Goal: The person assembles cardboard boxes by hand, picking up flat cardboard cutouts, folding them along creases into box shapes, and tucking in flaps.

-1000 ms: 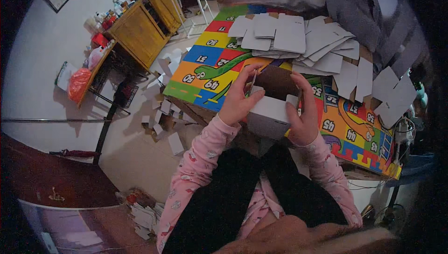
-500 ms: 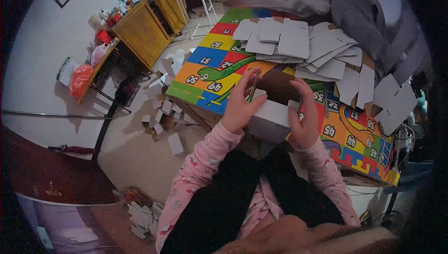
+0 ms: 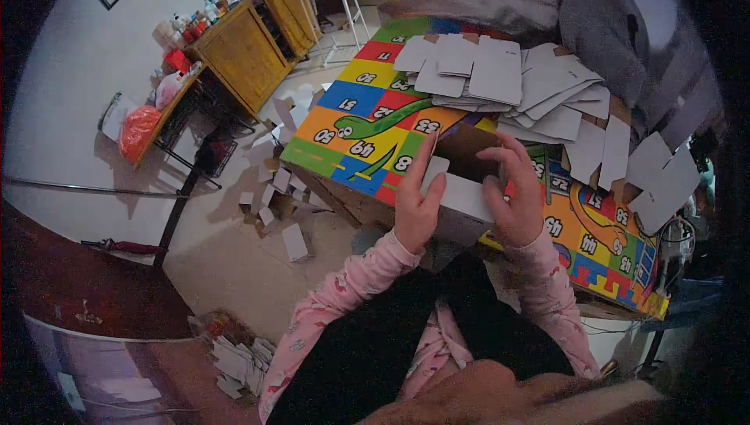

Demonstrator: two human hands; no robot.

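In front of me, at the near edge of the mat-covered table, a small white carton [image 3: 462, 197] has its brown inner side showing at the far end. My left hand [image 3: 418, 206] grips its left side, fingers stretched along the wall and thumb by the white flap. On the right side, my right hand [image 3: 517, 200] has bent fingers over the opening and its thumb against the near wall. The carton's underside is hidden. Beyond my hands lies a pile of flat white cartons [image 3: 496, 72], overlapping one another.
A colourful numbered board-game mat [image 3: 363, 124] covers the table. More flat cartons [image 3: 660, 183] overhang its right end. Folded white boxes [image 3: 273, 187] are heaped on the floor at left, near a wooden cabinet [image 3: 242, 54]. Flat cards [image 3: 242, 362] stand in a bundle at lower left.
My left hand has shifted right and slightly down along the carton, its fingers straighter. My right fingers have bent further over the opening. The whole view has shifted a little.
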